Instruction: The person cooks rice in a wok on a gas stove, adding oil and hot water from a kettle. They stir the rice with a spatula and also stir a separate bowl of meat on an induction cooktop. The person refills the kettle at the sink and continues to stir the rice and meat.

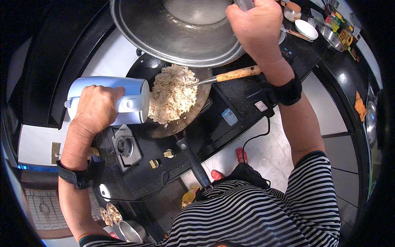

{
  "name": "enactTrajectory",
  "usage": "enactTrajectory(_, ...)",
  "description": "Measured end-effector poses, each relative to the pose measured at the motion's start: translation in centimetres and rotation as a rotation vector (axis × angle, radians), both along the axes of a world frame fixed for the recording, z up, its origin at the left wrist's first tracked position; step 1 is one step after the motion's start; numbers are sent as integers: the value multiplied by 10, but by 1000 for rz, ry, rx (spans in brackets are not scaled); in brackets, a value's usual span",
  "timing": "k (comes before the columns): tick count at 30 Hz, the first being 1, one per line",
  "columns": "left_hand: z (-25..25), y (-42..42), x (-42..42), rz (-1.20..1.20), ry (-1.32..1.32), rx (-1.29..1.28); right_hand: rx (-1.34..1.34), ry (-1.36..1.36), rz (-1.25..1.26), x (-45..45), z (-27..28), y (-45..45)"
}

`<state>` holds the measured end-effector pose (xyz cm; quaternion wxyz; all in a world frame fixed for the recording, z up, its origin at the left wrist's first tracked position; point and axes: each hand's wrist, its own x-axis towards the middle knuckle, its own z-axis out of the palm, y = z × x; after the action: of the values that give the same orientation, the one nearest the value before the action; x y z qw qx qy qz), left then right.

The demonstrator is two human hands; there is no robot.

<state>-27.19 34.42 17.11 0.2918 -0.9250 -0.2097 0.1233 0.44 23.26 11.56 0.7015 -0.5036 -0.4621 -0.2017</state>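
Observation:
My left hand (98,106) grips the handle of a light-blue and white plastic pitcher (108,81), tipped on its side at the left rim of a wok (166,132). Shredded pale food (174,92) is heaped in the wok, and a metal utensil with a wooden handle (239,73) rests with its head in it. At the top right my right hand (257,24) is closed around the grey handle of a large metal lid or pan (197,46), held above the wok's far side. Whether anything flows from the pitcher cannot be told.
The wok's black handle (196,163) points towards me. A gas burner (125,146) and two control knobs (168,153) are on the black stove. Bowls of food (114,213) stand at the lower left. A white bowl (306,29), a steel bowl (331,38) and a jar (292,12) stand at the upper right.

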Motion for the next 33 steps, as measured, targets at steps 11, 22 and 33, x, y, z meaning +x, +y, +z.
enactTrajectory(11, -8, 3, 16, 54, 11, -46, -14, -108, -62, 1, -30, 45)
enactTrajectory(22, -1, -7, -16, 130, -230, -15, 57, -106, -8, -11, -33, 55)
enactTrajectory(33, -8, -58, -165, 544, -1656, -360, 158, 762, 508, 23, -11, -20)
